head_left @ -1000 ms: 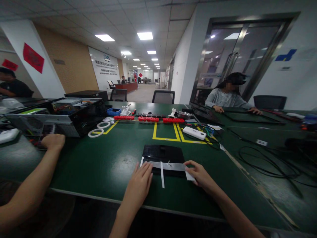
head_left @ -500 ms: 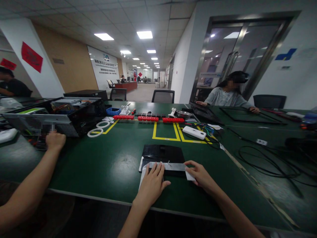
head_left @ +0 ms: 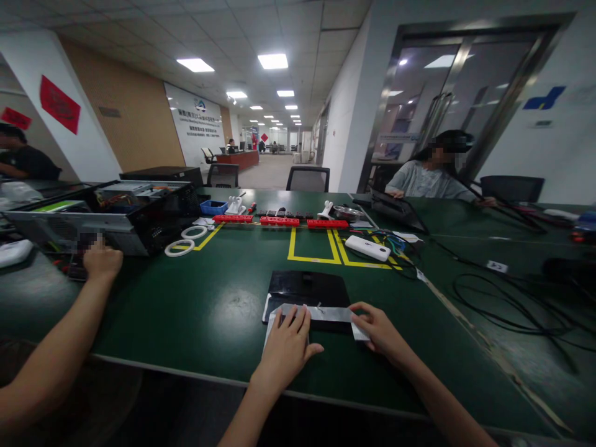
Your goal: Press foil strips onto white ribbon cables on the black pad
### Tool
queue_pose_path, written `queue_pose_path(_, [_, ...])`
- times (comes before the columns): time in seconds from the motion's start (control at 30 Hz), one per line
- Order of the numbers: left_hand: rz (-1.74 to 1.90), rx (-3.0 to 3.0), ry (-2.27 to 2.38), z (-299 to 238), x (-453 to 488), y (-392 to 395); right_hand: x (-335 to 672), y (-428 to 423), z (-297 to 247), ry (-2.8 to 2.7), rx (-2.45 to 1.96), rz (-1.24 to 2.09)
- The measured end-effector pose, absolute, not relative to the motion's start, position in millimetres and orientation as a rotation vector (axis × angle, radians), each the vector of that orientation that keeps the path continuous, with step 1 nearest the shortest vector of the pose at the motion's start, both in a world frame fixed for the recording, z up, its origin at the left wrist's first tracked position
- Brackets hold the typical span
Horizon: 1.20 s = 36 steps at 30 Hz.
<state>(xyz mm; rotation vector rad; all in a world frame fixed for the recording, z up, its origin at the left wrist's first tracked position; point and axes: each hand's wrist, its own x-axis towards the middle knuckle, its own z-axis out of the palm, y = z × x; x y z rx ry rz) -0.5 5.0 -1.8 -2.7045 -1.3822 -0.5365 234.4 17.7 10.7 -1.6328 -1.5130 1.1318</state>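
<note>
A flat black panel lies on the green table in front of me, with a grey strip across its near edge. My left hand rests flat on the left part of the strip, fingers stretched out. My right hand sits at the strip's right end, fingers curled and pressing on it.
Another person's arm and hand reach in at the left beside an open computer case. White rings, red bars, a white device and cables lie farther back. A person sits at the right table.
My left hand has slid right onto the strip, covering the short white piece that stuck out toward me. My right hand has stayed at the strip's right end.
</note>
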Motion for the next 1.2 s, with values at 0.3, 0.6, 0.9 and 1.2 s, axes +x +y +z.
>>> queue_pose_path(0.3, [-0.538,-2.715,-1.368,-6,-3,8,230,15,20,-1.499,-1.716,1.136])
queue_pose_path(0.6, [-0.743,-2.934,-1.408,7,-17,8,233,16,18,-1.479,-1.706,1.153])
queue_pose_path(0.9, [-1.205,-2.621,-1.673,-6,-84,7,234,18,24,-1.490,-1.708,1.178])
queue_pose_path(1.2, [-1.058,-2.518,-1.722,-29,-92,3,226,17,55,-1.494,-1.617,1.204])
